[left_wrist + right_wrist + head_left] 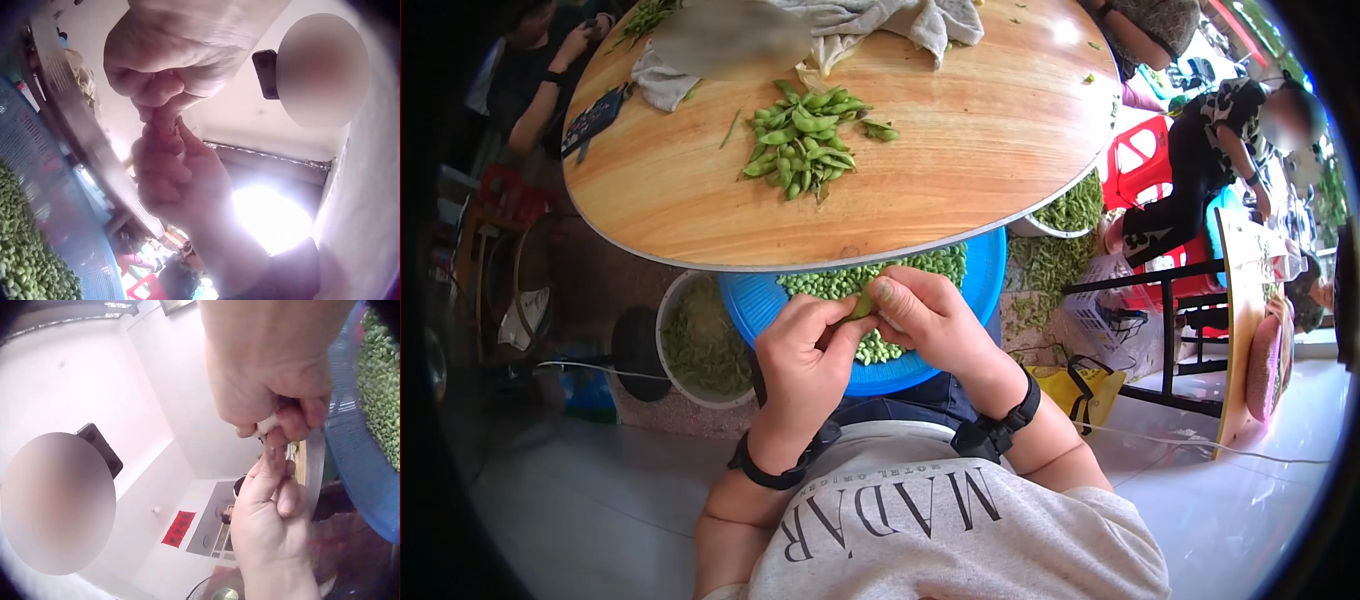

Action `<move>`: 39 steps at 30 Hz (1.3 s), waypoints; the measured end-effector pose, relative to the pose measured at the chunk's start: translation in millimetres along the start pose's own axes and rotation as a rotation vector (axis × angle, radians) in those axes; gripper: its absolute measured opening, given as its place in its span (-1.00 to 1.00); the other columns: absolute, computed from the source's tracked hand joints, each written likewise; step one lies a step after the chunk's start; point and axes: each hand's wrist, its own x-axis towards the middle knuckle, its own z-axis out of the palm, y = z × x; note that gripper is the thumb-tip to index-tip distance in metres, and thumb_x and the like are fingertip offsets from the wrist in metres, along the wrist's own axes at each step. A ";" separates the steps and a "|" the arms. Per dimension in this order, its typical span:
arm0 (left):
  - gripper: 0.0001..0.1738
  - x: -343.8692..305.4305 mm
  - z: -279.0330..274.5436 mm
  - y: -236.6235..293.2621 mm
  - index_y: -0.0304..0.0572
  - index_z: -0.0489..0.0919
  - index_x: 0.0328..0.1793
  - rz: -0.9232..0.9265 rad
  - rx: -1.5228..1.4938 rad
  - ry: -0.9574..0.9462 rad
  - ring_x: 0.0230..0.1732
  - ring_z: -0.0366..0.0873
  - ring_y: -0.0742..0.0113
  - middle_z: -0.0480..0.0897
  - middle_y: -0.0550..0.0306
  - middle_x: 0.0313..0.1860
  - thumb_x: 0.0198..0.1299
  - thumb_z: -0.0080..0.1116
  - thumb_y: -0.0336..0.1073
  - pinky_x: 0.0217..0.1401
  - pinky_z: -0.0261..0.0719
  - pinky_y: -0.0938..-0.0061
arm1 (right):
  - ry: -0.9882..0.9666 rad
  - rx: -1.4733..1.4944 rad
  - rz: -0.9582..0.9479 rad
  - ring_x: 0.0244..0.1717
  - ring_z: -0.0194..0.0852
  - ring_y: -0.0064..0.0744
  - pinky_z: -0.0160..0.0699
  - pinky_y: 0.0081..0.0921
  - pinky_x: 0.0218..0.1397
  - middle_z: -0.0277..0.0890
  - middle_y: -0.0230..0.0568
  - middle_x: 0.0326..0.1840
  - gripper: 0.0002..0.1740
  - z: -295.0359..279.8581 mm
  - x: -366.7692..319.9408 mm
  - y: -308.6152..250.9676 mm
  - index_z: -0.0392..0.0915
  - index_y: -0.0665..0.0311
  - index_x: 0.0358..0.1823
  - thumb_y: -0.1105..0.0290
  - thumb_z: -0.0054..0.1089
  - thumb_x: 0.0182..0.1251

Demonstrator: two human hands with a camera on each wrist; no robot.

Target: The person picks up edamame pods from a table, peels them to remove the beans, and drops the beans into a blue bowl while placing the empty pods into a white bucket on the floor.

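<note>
Between both hands, over the blue basket (745,300), is a green soybean pod (862,303). The left hand (805,345) pinches one end with its thumb and fingers. At the other end the right hand (935,315) grips it, thumb laid on top. Shelled green beans (830,283) fill much of the basket, partly hidden under the table edge. A pile of unopened pods (805,140) lies on the wooden table (960,150). In the left wrist view the fingers meet above the beans (31,250); the pod is mostly hidden there.
A bucket of empty-looking pods (705,340) stands left of the basket. Under the table's right edge is another pod-filled tub (1070,210). A grey cloth (900,25) lies at the table's far side. Right are a yellow bag (1080,390) and a seated person (1200,150).
</note>
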 end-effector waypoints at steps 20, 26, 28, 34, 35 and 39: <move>-0.85 6.8 -11.7 -4.0 -0.36 0.58 -0.31 -0.714 -0.867 -0.184 -0.74 0.21 0.62 0.52 0.15 -0.58 0.08 0.22 -0.38 -0.71 0.08 0.74 | -0.079 -0.223 -0.118 -0.59 0.18 -0.64 0.24 -0.63 -0.53 0.27 -0.39 -0.66 -0.69 -7.6 0.1 -0.6 0.41 0.37 -0.42 0.26 -0.04 0.37; -0.87 4.9 -19.2 -18.7 -0.32 0.55 -0.36 -0.908 -1.097 -0.259 -0.81 0.20 0.61 0.53 0.10 -0.60 0.14 0.12 -0.37 -0.79 0.07 0.75 | -0.285 -0.451 -0.213 -0.56 0.11 -0.65 0.22 -0.60 -0.51 0.23 -0.38 -0.66 -0.67 -24.8 5.0 -4.0 0.42 0.37 -0.43 0.21 0.12 0.27; -0.88 1.5 -16.4 -10.1 -0.31 0.55 -0.35 -0.767 -0.917 -0.189 -0.81 0.21 0.61 0.53 0.10 -0.60 0.16 0.10 -0.39 -0.79 0.08 0.75 | -0.191 -0.406 -0.169 -0.55 0.13 -0.69 0.20 -0.62 -0.52 0.26 -0.40 -0.66 -0.67 -30.5 7.0 -8.6 0.47 0.36 -0.37 0.18 0.20 0.20; -0.85 -0.8 -6.9 -7.1 -0.34 0.53 -0.37 -0.611 -0.699 -0.097 -0.81 0.23 0.61 0.53 0.12 -0.60 0.19 0.05 -0.40 -0.79 0.09 0.76 | -0.070 -0.590 -0.199 -0.42 0.34 -0.65 0.38 -0.62 -0.35 0.47 -0.36 -0.50 -0.67 -10.8 12.7 -11.1 0.53 0.32 -0.26 0.36 0.42 -0.04; -0.85 -2.6 -8.9 -6.6 -0.34 0.53 -0.38 -0.640 -0.687 -0.114 -0.81 0.24 0.61 0.52 0.12 -0.60 0.20 0.04 -0.40 -0.79 0.09 0.76 | -0.097 -0.581 -0.232 -0.46 0.37 -0.58 0.39 -0.58 -0.38 0.47 -0.29 -0.52 -0.69 -10.9 14.1 -8.0 0.52 0.32 -0.29 0.37 0.40 -0.04; -0.84 -3.8 -15.1 -5.9 -0.36 0.52 -0.40 -0.735 -0.719 -0.120 -0.80 0.24 0.62 0.52 0.12 -0.62 0.20 0.00 -0.44 -0.78 0.09 0.76 | -0.135 -0.590 -0.248 -0.51 0.47 -0.41 0.44 -0.49 -0.42 0.50 -0.13 -0.53 -0.75 -10.4 15.5 -4.9 0.52 0.34 -0.34 0.40 0.31 -0.06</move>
